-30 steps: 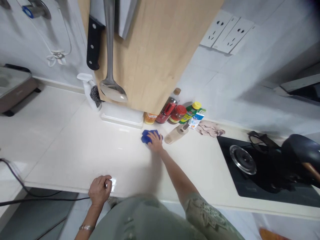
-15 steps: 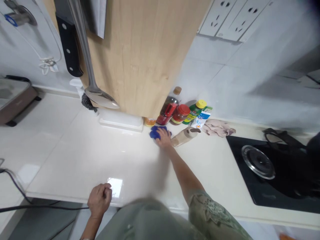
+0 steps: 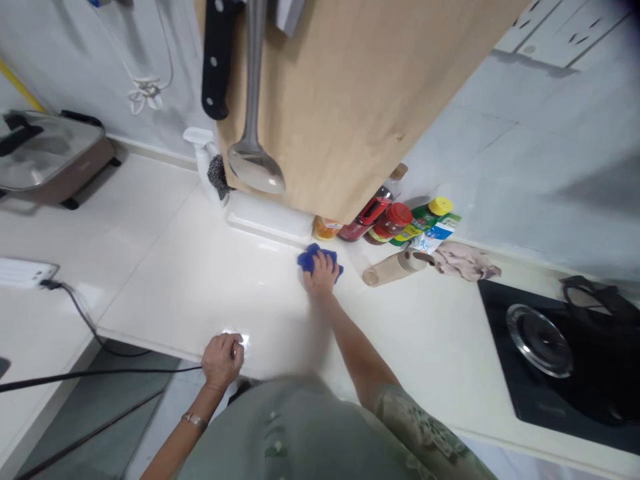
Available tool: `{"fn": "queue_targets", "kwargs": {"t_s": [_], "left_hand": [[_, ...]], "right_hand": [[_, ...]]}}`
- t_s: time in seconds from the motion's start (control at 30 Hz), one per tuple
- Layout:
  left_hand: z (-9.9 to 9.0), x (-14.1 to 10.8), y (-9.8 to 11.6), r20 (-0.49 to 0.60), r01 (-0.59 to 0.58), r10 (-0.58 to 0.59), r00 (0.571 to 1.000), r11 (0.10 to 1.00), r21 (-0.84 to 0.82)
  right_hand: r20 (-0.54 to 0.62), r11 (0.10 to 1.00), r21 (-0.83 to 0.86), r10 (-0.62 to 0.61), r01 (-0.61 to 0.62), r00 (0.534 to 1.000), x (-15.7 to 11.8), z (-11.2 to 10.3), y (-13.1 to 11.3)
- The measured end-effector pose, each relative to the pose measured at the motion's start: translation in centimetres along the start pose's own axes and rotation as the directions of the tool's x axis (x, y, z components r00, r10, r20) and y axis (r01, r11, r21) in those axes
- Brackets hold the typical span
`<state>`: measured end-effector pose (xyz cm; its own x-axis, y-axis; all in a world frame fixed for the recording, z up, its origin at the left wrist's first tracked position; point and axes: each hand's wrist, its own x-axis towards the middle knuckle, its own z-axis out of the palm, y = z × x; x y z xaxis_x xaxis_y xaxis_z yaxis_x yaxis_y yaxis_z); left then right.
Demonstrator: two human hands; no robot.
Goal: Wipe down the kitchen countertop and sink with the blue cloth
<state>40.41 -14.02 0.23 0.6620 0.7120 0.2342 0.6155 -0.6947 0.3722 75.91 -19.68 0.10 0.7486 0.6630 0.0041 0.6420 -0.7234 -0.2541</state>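
Note:
My right hand (image 3: 323, 273) presses down on a bunched blue cloth (image 3: 309, 259) on the white countertop (image 3: 200, 280), its fingers bent over the cloth. A beige squeeze bottle (image 3: 395, 268) lies on its side to the right of that hand. My left hand (image 3: 223, 360) is curled closed at the counter's front edge; what its fingers hold, if anything, is hidden. A black cable (image 3: 125, 372) runs up to the left hand's outer side, and I cannot tell whether it is gripped or passes behind.
Along the wall stand a red-lidded jar (image 3: 393, 221), a dark sauce bottle (image 3: 367, 217) and a yellow-capped green bottle (image 3: 425, 219). A crumpled pinkish cloth (image 3: 467, 260) lies beside the black cooktop (image 3: 505, 360). A slotless spoon (image 3: 255, 163) hangs before the wooden cabinet (image 3: 340, 100). An electric pan (image 3: 60, 160) sits left.
My right hand has drawn the blue cloth left, away from the squeeze bottle. The view has shifted, showing more of the left side. My left hand stays curled near the edge.

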Motion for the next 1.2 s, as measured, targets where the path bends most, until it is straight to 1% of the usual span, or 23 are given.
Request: {"fn": "queue_targets", "kwargs": {"t_s": [0.1,0.17,0.23,0.3,0.37,0.4,0.43,0.47,0.5,0.57,0.6,0.67,0.73,0.8,0.87,0.9,0.93,1.0,1.1,1.17,1.2], "left_hand": [[0.0,-0.2,0.2,0.026,0.015,-0.014,1.0,1.0,-0.021],[-0.1,-0.2,0.4,0.053,0.036,-0.033,0.998,0.998,-0.055],[-0.3,-0.1,0.4,0.08,0.059,-0.05,0.996,0.991,-0.118],[-0.5,0.4,0.2,0.107,0.068,-0.043,0.993,0.97,-0.235],[-0.7,1.5,-0.6,0.124,0.067,-0.025,0.992,0.936,-0.345],[-0.9,2.1,-1.3,0.126,0.067,-0.02,0.992,0.922,-0.381],[-1.1,2.8,-2.2,0.124,0.071,-0.023,0.992,0.913,-0.401],[-1.4,3.4,-3.3,0.119,0.079,-0.033,0.992,0.909,-0.409],[-1.7,4.0,-4.5,0.11,0.09,-0.049,0.993,0.909,-0.406],[-2.6,4.9,-7.5,0.082,0.119,-0.095,0.992,0.917,-0.38],[-3.1,5.2,-9.0,0.057,0.136,-0.123,0.991,0.927,-0.349],[-4.1,5.5,-12.0,0.008,0.169,-0.173,0.985,0.946,-0.275],[-5.0,5.5,-14.6,-0.034,0.197,-0.209,0.977,0.956,-0.218],[-5.5,5.4,-16.6,-0.083,0.223,-0.241,0.967,0.957,-0.183],[-5.7,5.4,-17.8,-0.124,0.239,-0.26,0.958,0.957,-0.162],[-5.7,5.4,-18.1,-0.137,0.242,-0.263,0.955,0.958,-0.153],[-5.6,5.4,-18.3,-0.144,0.242,-0.263,0.954,0.959,-0.145],[-5.2,5.4,-18.2,-0.156,0.248,-0.266,0.951,0.96,-0.128],[-4.8,5.3,-17.8,-0.187,0.283,-0.294,0.937,0.956,-0.08],[-4.8,5.3,-17.5,-0.2,0.301,-0.301,0.932,0.953,-0.033],[-4.9,5.4,-17.5,-0.202,0.306,-0.301,0.932,0.952,-0.01]], "right_hand": [[0.017,0.996,0.045,-0.072,0.071,0.997,-3.6,1.1,-5.4],[0.033,0.985,0.079,-0.155,0.152,0.987,-6.5,1.6,-8.6],[0.058,0.958,0.102,-0.273,0.266,0.96,-9.8,1.8,-10.6],[0.093,0.92,0.108,-0.387,0.377,0.917,-13.2,1.6,-11.1],[0.125,0.894,0.096,-0.448,0.439,0.885,-16.6,1.1,-9.8],[0.135,0.894,0.079,-0.448,0.441,0.884,-18.3,0.9,-8.7],[0.139,0.905,0.054,-0.426,0.422,0.894,-19.9,0.5,-7.3],[0.137,0.925,0.018,-0.377,0.379,0.916,-21.6,0.2,-5.8],[0.129,0.949,-0.028,-0.307,0.313,0.943,-23.1,-0.1,-4.1],[0.087,0.982,-0.134,-0.124,0.135,0.988,-26.1,-0.8,-1.1],[0.054,0.982,-0.186,-0.029,0.039,0.998,-27.3,-1.0,0.3],[-0.024,0.956,-0.262,0.127,-0.129,0.992,-29.1,-1.3,2.2],[-0.09,0.927,-0.291,0.219,-0.236,0.972,-29.7,-1.3,3.0],[-0.15,0.906,-0.279,0.285,-0.317,0.947,-29.0,-0.9,2.7],[-0.202,0.889,-0.244,0.346,-0.389,0.916,-27.5,-0.3,1.4],[-0.212,0.887,-0.226,0.359,-0.403,0.909,-26.6,0.0,0.5],[-0.204,0.893,-0.214,0.355,-0.396,0.912,-25.7,0.4,-0.7],[-0.141,0.926,-0.205,0.293,-0.317,0.946,-23.9,1.1,-3.4],[-0.02,0.971,-0.194,0.135,-0.137,0.991,-21.2,2.1,-8.8],[0.038,0.985,-0.171,0.008,-0.001,0.999,-19.2,2.8,-12.9],[0.059,0.985,-0.156,-0.06,0.068,0.996,-18.1,3.2,-15.0]]}}
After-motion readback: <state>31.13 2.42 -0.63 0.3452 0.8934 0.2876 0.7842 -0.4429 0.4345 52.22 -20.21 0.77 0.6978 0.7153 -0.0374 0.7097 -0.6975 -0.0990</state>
